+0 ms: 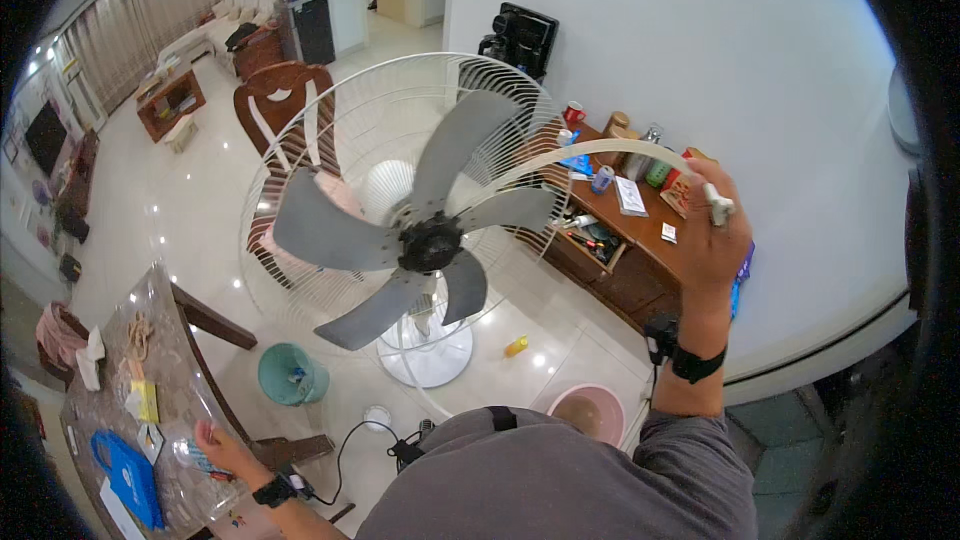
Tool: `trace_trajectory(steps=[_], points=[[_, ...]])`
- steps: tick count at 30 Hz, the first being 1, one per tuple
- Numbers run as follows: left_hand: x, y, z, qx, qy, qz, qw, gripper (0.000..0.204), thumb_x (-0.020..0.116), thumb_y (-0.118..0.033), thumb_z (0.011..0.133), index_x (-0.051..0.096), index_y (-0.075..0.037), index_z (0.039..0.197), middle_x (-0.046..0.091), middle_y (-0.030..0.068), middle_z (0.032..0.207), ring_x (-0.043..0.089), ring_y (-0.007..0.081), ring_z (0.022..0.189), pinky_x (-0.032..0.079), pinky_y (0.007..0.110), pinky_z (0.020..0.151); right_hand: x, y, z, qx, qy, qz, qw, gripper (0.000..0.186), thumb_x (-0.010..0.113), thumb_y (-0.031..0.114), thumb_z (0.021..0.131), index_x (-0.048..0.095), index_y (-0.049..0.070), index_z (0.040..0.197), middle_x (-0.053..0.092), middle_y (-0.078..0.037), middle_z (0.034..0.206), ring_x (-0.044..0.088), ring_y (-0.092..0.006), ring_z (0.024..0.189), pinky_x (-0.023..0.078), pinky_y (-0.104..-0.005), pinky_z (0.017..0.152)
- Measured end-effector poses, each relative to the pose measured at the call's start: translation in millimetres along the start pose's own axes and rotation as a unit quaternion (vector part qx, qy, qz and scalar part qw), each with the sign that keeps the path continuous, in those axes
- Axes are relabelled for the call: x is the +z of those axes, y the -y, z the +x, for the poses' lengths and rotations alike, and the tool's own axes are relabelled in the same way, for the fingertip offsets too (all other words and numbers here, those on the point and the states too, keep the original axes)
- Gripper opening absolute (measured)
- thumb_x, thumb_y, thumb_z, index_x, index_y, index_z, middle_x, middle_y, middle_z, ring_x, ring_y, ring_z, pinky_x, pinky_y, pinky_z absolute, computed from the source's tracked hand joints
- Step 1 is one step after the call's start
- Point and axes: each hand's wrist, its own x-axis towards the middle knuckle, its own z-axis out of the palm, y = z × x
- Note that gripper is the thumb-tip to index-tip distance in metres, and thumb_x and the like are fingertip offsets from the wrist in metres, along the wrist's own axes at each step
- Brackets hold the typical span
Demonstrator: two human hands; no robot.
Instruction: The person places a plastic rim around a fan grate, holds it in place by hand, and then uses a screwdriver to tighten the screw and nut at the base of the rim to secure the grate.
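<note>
A floor fan with grey blades (431, 243) stands before me on a round white base (425, 355). Its white wire rear grille (285, 175) surrounds the blades, and the front is uncovered. My right hand (715, 240) is raised at the right, fingers closed round one end of a curved white band (610, 146) with a small pale clip (718, 204). The band arcs left toward the fan; I cannot tell where it ends. Low at the left, my left hand (232, 452) is over the table edge, fingers loosely apart, close to a clear plastic item (187, 454).
The marble-patterned table (90, 410) carries a blue bag (127, 480) and a yellow box (146, 401). On the floor stand a green bucket (292, 374) and a pink basin (590, 413). A wooden chair (285, 100) is behind the fan; a cluttered wooden cabinet (640, 230) lines the wall.
</note>
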Motion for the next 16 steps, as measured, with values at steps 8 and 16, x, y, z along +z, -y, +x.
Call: trace_trajectory(steps=[8, 16], points=[[64.2, -392.7, -139.3, 0.360, 0.362, -0.300, 0.806, 0.020, 0.071, 0.000, 0.085, 0.066, -0.002, 0.104, 0.067, 0.0110, 0.092, 0.064, 0.0226, 0.082, 0.052, 0.032, 0.076, 9.9, -23.4, -32.5, -0.054, 0.050, -0.024, 0.997, 0.016, 0.068, 0.017, 0.090, 0.069, 0.009, 0.104, 0.070, -0.012, 0.087, 0.069, -0.0322, 0.074, 0.055, -0.0386, 0.063], [84.3, -530.8, -202.9, 0.444, 0.428, -0.398, 0.679, 0.052, 0.077, -0.003, 0.081, 0.060, -0.008, 0.130, 0.056, 0.0154, 0.123, 0.058, 0.0316, 0.108, 0.048, 0.037, 0.093, -1.1, -17.1, -50.2, -0.057, 0.120, 0.027, 0.991, 0.034, 0.070, 0.008, 0.077, 0.066, 0.010, 0.111, 0.065, -0.011, 0.082, 0.067, -0.0308, 0.070, 0.052, -0.0395, 0.061]])
